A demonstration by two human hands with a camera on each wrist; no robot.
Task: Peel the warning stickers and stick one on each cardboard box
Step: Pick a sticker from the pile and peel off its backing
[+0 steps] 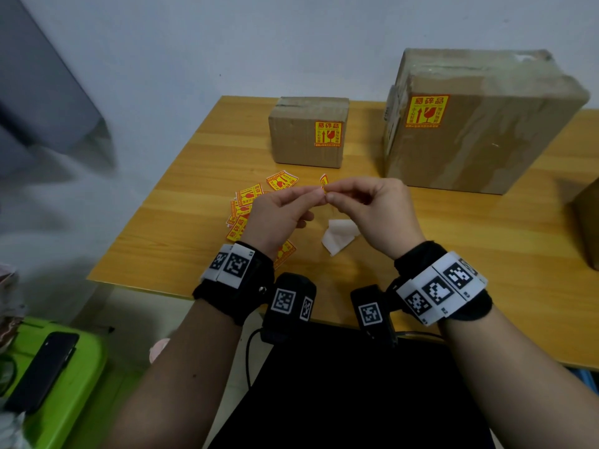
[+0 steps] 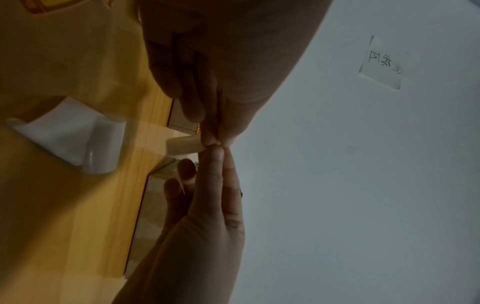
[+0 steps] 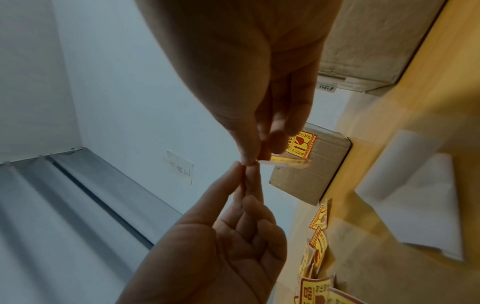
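Observation:
My left hand [image 1: 316, 190] and right hand [image 1: 330, 196] meet fingertip to fingertip above the wooden table [image 1: 453, 241]. Both pinch one yellow-red warning sticker [image 1: 323, 181], which shows edge-on in the right wrist view [image 3: 285, 161] and pale in the left wrist view [image 2: 182, 148]. Behind the hands stand a small cardboard box [image 1: 298, 147] bearing a sticker [image 1: 328, 133] and a large cardboard box [image 1: 486, 147] bearing a sticker [image 1: 427, 111]. Several loose stickers [image 1: 244, 202] lie on the table under my left hand.
A white backing paper [image 1: 340, 236] lies curled on the table below the hands. Part of a third cardboard box [image 1: 588, 222] shows at the right edge. A black phone [image 1: 42, 371] rests on a green container [image 1: 84, 361] at the lower left, off the table.

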